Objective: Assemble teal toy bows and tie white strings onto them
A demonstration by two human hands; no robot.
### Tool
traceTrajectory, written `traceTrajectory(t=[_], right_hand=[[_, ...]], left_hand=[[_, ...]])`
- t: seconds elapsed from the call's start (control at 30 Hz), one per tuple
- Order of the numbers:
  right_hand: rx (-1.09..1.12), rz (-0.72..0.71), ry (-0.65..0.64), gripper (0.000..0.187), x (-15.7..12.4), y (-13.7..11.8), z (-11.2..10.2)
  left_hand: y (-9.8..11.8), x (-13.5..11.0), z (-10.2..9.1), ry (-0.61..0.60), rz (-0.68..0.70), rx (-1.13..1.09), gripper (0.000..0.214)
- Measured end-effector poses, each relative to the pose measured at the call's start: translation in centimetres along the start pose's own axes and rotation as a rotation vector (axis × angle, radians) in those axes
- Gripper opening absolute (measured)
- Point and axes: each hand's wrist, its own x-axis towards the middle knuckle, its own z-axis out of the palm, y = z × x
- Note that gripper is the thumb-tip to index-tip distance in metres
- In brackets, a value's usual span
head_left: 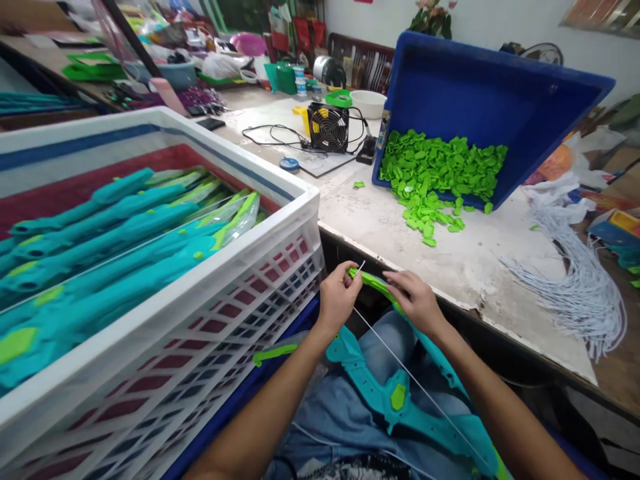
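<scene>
Pinching bow and string near tip with left hand, bow farther along with right hand, beside crate.

To the right of the white crate, the left hand pinches the green tip of a teal toy bow beside a white string, the right hand on the same green limb. Inside the crate lie teal-and-green bow parts. Beyond the crate, the bench carries a black fan; farther right of it, a tipped blue bin spilling green pieces and a bundle of pale strings.
</scene>
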Motion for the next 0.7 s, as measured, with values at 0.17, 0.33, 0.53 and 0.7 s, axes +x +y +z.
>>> traceTrajectory(t=[0.17, 0.33, 0.53, 0.7], right_hand=[[0.124, -0.071, -0.081, 0.022, 5.8, -1.4, 2.9], [0.060, -0.093, -0.123, 0.017, 6.8, -1.4, 2.8], [-0.129, -0.197, -0.261, 0.025, 6.0, -2.5, 2.9], [-0.110, -0.226, -0.348, 0.029, 7.9, -0.8, 0.8]], left_hand=[[-0.5, -0.5, -0.7, -0.037, -0.010, -0.038, 0.020], [-1.4, -0.6, -0.9, -0.038, -0.041, -0.075, 0.019], [-2.8, -1.2, -1.2, -0.056, -0.011, -0.028, 0.017], [-3.2, -2.6, -1.8, -0.080, 0.149, -0.136, 0.023]])
